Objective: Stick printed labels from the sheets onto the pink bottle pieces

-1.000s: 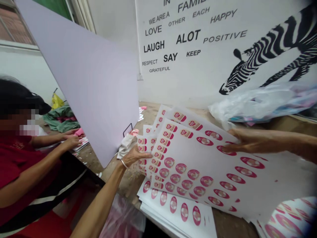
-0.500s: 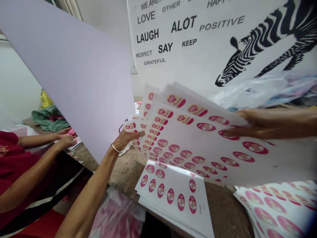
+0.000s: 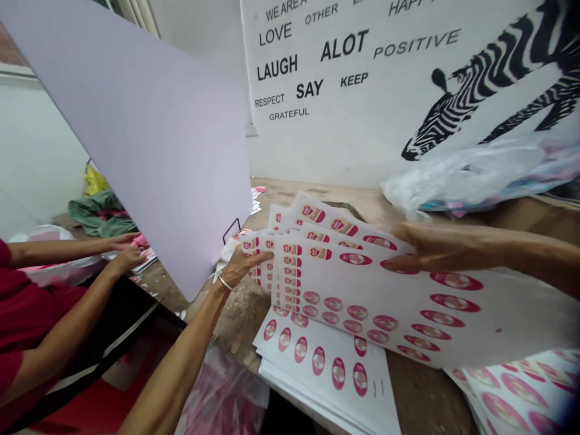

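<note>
Several printed sheets with pink oval and heart labels stand fanned out above the table, held between both hands. My left hand, with a bracelet at the wrist, pinches their left edge. My right hand grips their upper right part, thumb across the front. Beneath them lies a stack of similar sheets at the table's front edge. Another pile of label sheets sits at the lower right, partly covered by the held sheets.
A tall pale board stands at the left, with a person's hands beyond it holding something pink. White plastic bags lie at the back right by a cardboard box. A bag of pink scraps hangs below the table edge.
The held sheets and my right hand have moved lower and to the left, uncovering more table behind them. The view has shifted slightly, and my left hand still pinches the left edge.
</note>
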A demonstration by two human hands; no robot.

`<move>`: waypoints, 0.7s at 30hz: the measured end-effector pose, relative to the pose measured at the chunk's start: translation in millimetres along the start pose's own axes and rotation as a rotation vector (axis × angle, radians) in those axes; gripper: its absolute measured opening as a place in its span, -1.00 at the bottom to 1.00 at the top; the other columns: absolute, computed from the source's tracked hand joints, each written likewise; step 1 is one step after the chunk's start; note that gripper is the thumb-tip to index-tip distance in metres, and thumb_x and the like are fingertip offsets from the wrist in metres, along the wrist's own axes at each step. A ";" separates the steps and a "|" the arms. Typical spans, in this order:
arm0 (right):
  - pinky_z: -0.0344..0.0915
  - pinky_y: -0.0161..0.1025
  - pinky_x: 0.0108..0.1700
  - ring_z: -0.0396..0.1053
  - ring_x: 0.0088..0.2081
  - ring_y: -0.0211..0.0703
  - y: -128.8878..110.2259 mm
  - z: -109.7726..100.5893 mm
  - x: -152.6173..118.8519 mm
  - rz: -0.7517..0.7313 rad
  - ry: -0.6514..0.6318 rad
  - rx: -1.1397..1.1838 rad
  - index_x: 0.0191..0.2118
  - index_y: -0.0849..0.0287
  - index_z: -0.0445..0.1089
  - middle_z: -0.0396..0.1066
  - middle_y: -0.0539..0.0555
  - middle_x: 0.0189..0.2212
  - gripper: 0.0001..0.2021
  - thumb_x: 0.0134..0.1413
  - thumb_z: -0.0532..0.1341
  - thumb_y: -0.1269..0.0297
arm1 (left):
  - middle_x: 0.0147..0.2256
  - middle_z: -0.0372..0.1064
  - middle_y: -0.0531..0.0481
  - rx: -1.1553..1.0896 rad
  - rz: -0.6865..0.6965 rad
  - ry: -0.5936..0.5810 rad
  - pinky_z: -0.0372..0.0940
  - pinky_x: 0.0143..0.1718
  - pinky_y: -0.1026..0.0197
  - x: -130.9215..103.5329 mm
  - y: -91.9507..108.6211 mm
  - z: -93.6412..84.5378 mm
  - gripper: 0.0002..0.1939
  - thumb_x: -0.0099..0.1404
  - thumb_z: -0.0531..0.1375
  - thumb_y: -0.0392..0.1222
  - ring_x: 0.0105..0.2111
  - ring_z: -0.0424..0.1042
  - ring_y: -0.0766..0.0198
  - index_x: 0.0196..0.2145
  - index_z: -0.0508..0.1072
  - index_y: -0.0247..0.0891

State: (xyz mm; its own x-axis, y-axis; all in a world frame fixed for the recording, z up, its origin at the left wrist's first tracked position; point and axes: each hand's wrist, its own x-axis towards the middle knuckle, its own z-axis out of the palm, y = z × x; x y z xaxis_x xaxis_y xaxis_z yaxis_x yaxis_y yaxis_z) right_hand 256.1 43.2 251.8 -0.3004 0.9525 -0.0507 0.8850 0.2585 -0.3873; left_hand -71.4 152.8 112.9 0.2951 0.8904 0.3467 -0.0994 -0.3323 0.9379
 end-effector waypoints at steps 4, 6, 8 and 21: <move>0.06 -0.52 -0.58 0.29 -0.60 -0.43 -1.5 17.8 7.2 0.007 -0.131 -0.061 -0.39 0.33 0.46 0.44 0.01 -0.57 -0.80 0.04 0.16 0.28 | -0.31 0.54 -0.05 0.001 0.047 0.103 0.41 -0.24 0.11 1.7 -5.1 6.0 -0.63 -0.06 0.42 -0.10 -0.33 0.49 0.15 -0.29 0.51 -0.32; 0.05 -0.52 -0.57 0.30 -0.59 -0.43 0.7 28.0 10.7 -0.012 -0.114 -0.063 -0.40 0.34 0.46 0.43 0.01 -0.58 -0.79 0.00 0.16 0.28 | -0.35 0.54 -0.06 0.012 0.037 0.105 0.40 -0.27 0.12 1.6 -5.7 9.9 -0.63 -0.06 0.42 -0.07 -0.35 0.49 0.15 -0.33 0.51 -0.33; 0.04 -0.50 -0.56 0.32 -0.58 -0.40 1.8 38.2 12.9 -0.020 -0.115 -0.044 -0.40 0.34 0.47 0.44 0.04 -0.57 -0.79 -0.03 0.16 0.29 | -0.38 0.53 -0.07 0.019 0.028 0.103 0.39 -0.28 0.12 0.8 -4.4 15.7 -0.63 -0.06 0.41 -0.04 -0.36 0.48 0.14 -0.36 0.50 -0.35; 0.19 -0.39 -0.54 0.40 -0.50 -0.19 15.0 60.0 20.3 0.018 -0.094 0.037 -0.46 0.26 0.46 0.47 0.08 -0.52 -0.81 -0.08 0.10 0.34 | -0.04 0.35 -0.08 0.168 0.124 0.766 0.23 -0.02 0.20 -34.9 15.7 35.2 -0.56 0.15 0.25 0.09 0.02 0.29 0.14 -0.11 0.32 -0.19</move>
State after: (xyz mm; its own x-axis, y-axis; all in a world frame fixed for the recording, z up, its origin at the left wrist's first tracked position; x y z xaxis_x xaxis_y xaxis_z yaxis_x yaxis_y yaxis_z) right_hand 242.0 56.7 189.8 -0.3183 0.9370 -0.1435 0.8771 0.2337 -0.4195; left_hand -49.8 105.5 115.2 -0.4510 0.7900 0.4154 0.0738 -0.4308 0.8994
